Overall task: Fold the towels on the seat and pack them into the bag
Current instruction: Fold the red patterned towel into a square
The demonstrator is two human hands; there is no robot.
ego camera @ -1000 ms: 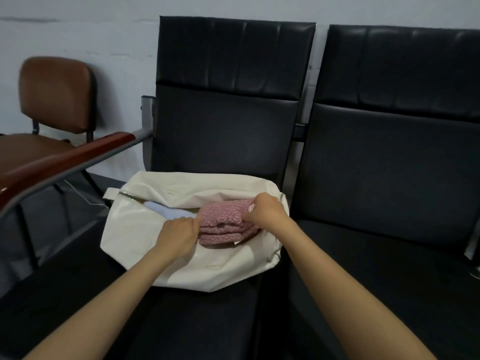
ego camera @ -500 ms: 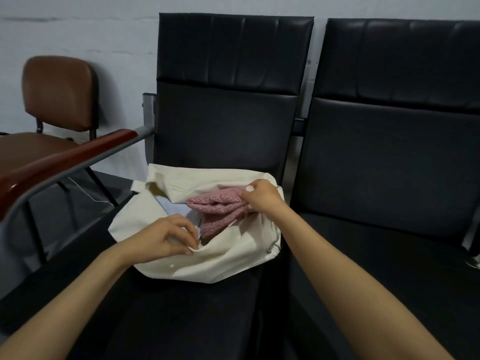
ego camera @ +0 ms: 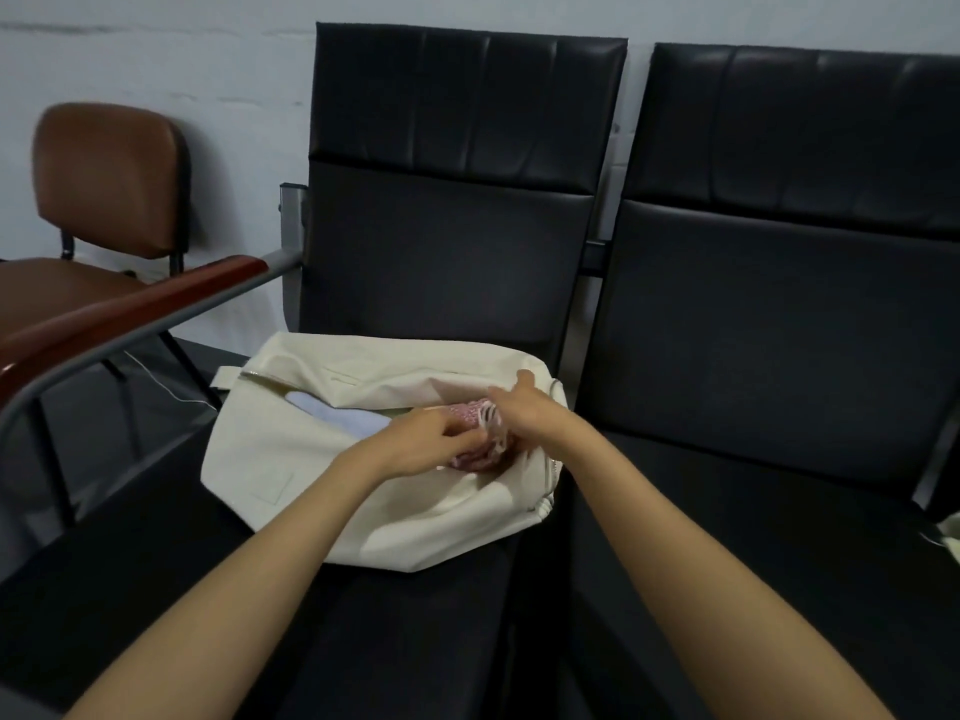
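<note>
Tucking pink towel [ego camera: 470,452] into cream bag [ego camera: 291,459] on black seat [ego camera: 389,641].
Looking soft, light, floppy, so wanting a hold across the whole folded stack; gripping its near edge with the left hand [ego camera: 415,452], digging in with the right hand [ego camera: 527,413], fingers hidden, grip impossible to tell; nestling beside a pale blue towel [ego camera: 332,415].

Both bare forearms reach from the near edge toward the far middle, converging until the hands almost meet. The left grip [ego camera: 415,445] lies knuckles up, its fingers curled rightward and pinching the pink towel [ego camera: 470,461]. The right grip [ego camera: 527,414], just right of it and slightly farther, has its thumb raised and its fingers bent down, holding the same towel.
</note>
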